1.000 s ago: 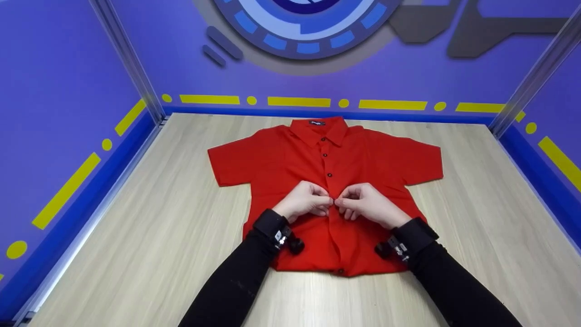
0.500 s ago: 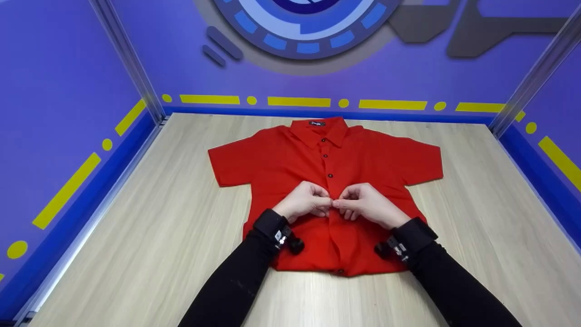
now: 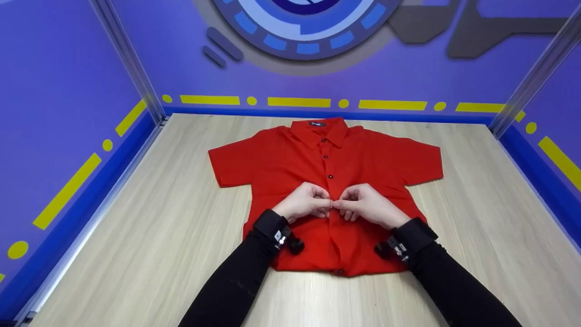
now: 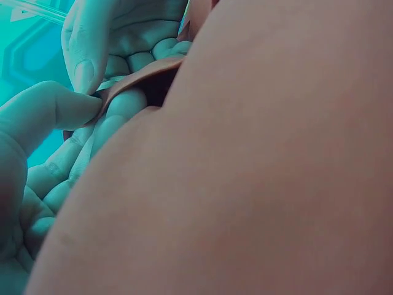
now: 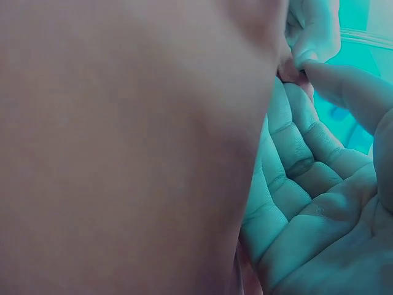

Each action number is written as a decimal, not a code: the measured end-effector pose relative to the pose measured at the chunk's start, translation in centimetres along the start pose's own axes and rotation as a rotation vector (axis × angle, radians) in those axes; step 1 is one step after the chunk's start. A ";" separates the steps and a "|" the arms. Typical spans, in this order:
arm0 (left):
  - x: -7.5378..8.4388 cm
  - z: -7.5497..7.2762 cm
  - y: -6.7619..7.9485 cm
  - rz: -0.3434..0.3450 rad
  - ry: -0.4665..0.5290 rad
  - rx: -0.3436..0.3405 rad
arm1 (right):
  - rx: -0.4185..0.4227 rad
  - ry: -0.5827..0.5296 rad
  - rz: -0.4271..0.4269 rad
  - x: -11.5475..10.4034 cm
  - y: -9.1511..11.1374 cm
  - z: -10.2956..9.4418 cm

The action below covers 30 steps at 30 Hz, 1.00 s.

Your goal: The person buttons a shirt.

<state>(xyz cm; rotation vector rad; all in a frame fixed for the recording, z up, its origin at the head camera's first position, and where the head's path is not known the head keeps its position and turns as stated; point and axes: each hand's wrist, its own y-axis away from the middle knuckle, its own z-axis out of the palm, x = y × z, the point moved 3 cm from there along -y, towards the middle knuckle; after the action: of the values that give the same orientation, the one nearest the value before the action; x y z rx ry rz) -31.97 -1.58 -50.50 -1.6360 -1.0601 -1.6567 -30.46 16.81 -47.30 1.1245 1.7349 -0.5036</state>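
Pale wood-grain tabletop (image 3: 159, 227): red short-sleeved cloth shirt (image 3: 281, 159) on it, three round black buttons (image 3: 325, 156) nearest its pointed collar (image 3: 337, 132) seemingly fastened, left hand (image 3: 306, 201) and right hand (image 3: 367, 205) pinching its front placket (image 3: 335, 234), undone farther from the collar, I judge.

The red shirt's button placket (image 3: 335, 231) is pinched from its left by the left hand (image 3: 305, 200) and from its right by the right hand (image 3: 365, 204), thumb tips (image 3: 323, 202) just beside each other; black-sleeved forearms (image 3: 232, 274) are angled inward toward it.
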 end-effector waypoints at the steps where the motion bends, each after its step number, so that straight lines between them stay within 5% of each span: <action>1: 0.0 0.0 0.0 0.001 -0.001 -0.004 | 0.005 0.009 -0.002 0.4 -0.2 0.0; 30: 0.0 0.1 0.0 0.001 -0.011 -0.027 | -0.030 0.007 -0.019 0.8 -0.3 -0.3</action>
<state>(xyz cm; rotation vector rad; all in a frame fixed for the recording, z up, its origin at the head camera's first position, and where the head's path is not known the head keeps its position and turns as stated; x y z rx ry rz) -31.96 -1.47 -50.51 -1.6642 -1.0459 -1.6698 -30.97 17.22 -47.88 1.0910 1.7549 -0.4844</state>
